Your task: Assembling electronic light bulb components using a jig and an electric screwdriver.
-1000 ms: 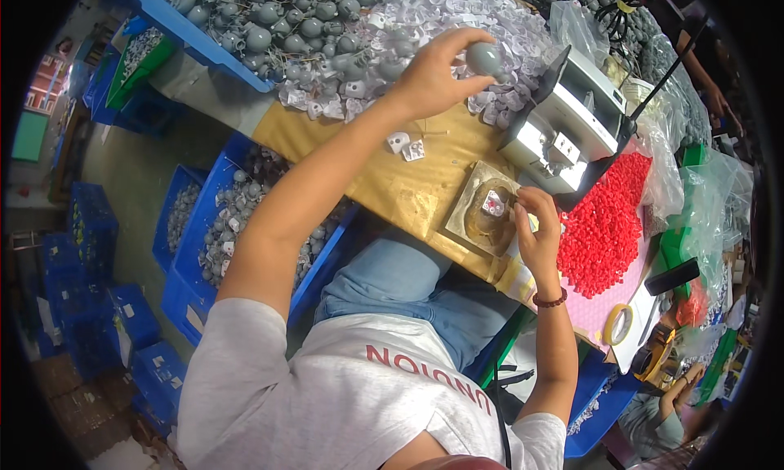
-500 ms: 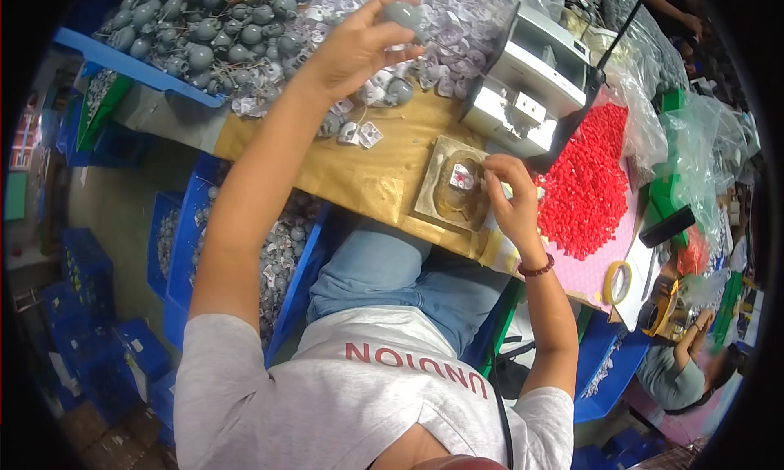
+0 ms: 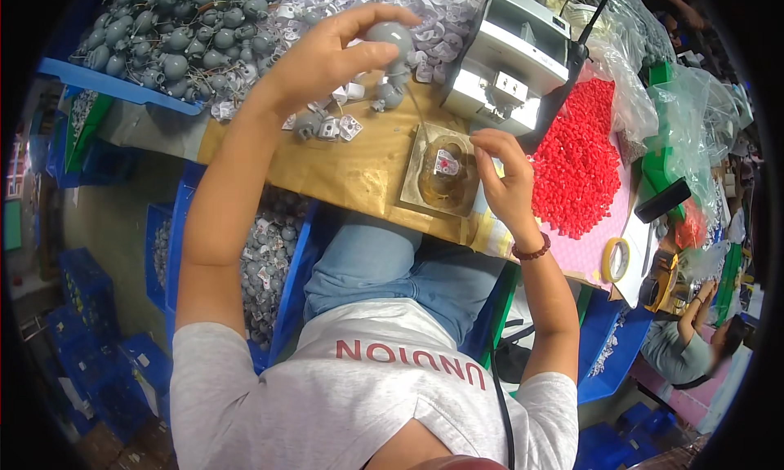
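My left hand is closed around a round grey ball-shaped part, held above the table at the edge of the pile. A thin wire runs from below the ball towards the square block with a rounded hollow. In that hollow lies a small white plate with a red mark. Beside the block's right edge is my right hand, thumb and forefinger brought together; whatever they pinch is too small to make out.
Grey balls with wires and white plates are heaped at the back. A white device stands behind the block. Small red pieces are piled to the right, near a yellow tape roll. Blue bins stand below.
My left hand has brought the grey ball lower and nearer to the block. My right hand stays beside the block, and the whole view has shifted slightly.
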`<state>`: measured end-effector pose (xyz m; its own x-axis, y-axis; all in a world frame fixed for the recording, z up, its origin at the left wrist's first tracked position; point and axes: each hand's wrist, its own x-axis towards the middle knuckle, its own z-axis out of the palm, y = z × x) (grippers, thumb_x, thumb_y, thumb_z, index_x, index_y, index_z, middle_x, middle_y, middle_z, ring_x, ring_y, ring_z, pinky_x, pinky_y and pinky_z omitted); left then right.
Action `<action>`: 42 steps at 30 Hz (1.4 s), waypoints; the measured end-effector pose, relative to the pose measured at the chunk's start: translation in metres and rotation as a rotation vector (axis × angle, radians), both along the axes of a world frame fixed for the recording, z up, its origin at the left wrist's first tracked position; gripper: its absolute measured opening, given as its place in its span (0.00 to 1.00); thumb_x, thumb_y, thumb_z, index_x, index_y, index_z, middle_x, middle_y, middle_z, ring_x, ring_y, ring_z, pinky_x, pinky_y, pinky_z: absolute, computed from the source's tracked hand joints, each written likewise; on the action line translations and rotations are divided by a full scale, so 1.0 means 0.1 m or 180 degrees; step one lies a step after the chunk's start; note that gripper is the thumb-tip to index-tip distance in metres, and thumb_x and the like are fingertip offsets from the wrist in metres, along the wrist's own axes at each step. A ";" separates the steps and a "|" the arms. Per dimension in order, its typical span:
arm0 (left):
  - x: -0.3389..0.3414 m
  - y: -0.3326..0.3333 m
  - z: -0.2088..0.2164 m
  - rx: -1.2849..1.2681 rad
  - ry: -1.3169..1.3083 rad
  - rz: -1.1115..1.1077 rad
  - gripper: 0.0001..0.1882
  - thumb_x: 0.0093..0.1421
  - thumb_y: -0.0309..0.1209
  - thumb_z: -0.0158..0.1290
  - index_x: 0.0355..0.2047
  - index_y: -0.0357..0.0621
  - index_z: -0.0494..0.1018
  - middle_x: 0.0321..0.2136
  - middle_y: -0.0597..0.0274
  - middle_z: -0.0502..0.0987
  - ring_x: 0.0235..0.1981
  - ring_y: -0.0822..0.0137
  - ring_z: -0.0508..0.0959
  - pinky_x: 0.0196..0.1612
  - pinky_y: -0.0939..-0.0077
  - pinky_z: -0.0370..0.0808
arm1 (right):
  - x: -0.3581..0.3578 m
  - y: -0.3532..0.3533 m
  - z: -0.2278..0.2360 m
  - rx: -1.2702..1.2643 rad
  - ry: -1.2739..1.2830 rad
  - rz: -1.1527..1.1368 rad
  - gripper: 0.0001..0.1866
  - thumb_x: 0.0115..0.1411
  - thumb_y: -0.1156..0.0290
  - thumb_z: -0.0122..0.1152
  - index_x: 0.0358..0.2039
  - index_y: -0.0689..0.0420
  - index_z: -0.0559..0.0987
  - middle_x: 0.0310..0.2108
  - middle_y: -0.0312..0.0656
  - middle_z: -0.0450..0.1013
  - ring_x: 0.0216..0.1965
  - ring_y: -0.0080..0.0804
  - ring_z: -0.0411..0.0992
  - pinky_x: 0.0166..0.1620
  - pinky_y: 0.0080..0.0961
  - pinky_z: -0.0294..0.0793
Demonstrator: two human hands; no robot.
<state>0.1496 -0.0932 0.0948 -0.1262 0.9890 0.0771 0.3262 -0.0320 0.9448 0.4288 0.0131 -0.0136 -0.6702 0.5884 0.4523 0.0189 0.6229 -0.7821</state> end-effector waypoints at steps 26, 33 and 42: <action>1.17 -0.59 -1.10 0.0425 0.0805 0.0055 0.09 0.56 0.23 0.57 0.38 0.41 0.76 0.40 0.60 0.75 0.42 0.63 0.74 0.47 0.70 0.71 | 0.20 -0.01 0.08 -0.0118 -0.1321 0.0624 0.08 0.57 0.74 0.65 0.36 0.61 0.83 0.29 0.38 0.77 0.29 0.33 0.75 0.35 0.33 0.77; 1.26 -0.53 -1.23 0.0652 0.1674 0.0133 0.11 0.52 0.23 0.59 0.37 0.42 0.76 0.42 0.57 0.74 0.45 0.53 0.72 0.47 0.62 0.72 | 0.01 -0.03 -0.08 0.1914 -0.1242 0.0422 0.12 0.47 0.72 0.62 0.35 0.55 0.80 0.33 0.39 0.72 0.37 0.37 0.72 0.36 0.33 0.76; 1.25 -0.53 -1.25 0.0628 0.1947 0.0094 0.12 0.51 0.21 0.58 0.37 0.42 0.76 0.43 0.55 0.73 0.45 0.52 0.72 0.47 0.60 0.73 | 0.05 -0.12 -0.06 0.2063 -0.1501 0.0426 0.11 0.48 0.72 0.60 0.33 0.58 0.79 0.32 0.39 0.69 0.36 0.36 0.71 0.36 0.31 0.76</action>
